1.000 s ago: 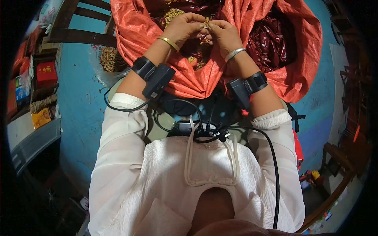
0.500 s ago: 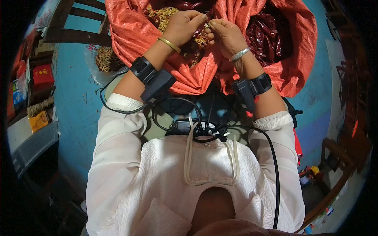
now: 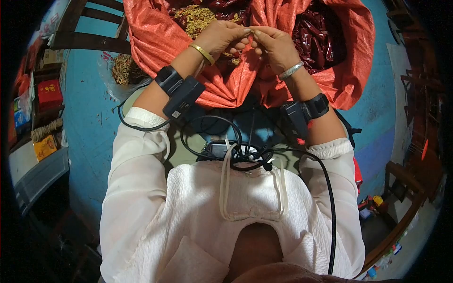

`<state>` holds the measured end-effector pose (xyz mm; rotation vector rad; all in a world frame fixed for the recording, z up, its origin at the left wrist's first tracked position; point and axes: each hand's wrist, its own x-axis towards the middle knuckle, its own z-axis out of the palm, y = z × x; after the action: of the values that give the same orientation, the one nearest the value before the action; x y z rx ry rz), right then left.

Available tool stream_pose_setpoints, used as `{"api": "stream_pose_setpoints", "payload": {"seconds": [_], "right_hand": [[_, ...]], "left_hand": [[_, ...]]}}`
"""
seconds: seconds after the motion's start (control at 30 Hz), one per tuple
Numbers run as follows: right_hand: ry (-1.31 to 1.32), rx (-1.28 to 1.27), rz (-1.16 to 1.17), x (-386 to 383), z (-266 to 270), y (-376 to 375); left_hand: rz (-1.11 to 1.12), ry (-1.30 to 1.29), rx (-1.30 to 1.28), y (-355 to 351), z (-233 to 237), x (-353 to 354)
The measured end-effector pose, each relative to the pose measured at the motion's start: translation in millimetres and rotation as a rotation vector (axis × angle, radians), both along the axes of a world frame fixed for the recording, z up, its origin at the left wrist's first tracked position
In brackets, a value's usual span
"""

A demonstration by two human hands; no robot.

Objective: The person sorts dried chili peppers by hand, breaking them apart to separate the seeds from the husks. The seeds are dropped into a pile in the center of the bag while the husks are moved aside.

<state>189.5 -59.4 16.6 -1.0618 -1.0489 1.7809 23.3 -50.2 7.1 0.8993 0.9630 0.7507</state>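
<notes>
My left hand and my right hand meet at the fingertips above two orange-red woven sacks. Both are closed in a pinch, and whatever lies between the fingertips is too small to make out. Under my left hand the left sack is open, with yellowish seed-like bits and dark red pieces inside. Beside my right hand stands the right sack, holding glossy dark red dried peppers.
A clear plastic bag of brown stems lies on the blue floor at the left. Wooden chair slats stand at the upper left. A black cable hangs over my white clothing. Wooden furniture is at the right.
My fingertips have come together, with my left thumb and fingers slightly lower. My wrists have shifted a little, and the sacks appear slightly higher and farther left in view.
</notes>
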Motion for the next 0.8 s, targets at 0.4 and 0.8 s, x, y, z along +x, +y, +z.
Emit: {"api": "stream_pose_setpoints", "payload": {"seconds": [0.4, 0.8], "right_hand": [[-0.109, 0.258, 0.024, -16.6, 1.8, -4.9], [-0.327, 0.348, 0.035, -10.8, -15.4, 7.7]], "left_hand": [[0.183, 0.149, 0.205, -29.2, 49.0, -42.1], [0.528, 1.389, 0.385, -91.7, 13.8, -284.4]]}}
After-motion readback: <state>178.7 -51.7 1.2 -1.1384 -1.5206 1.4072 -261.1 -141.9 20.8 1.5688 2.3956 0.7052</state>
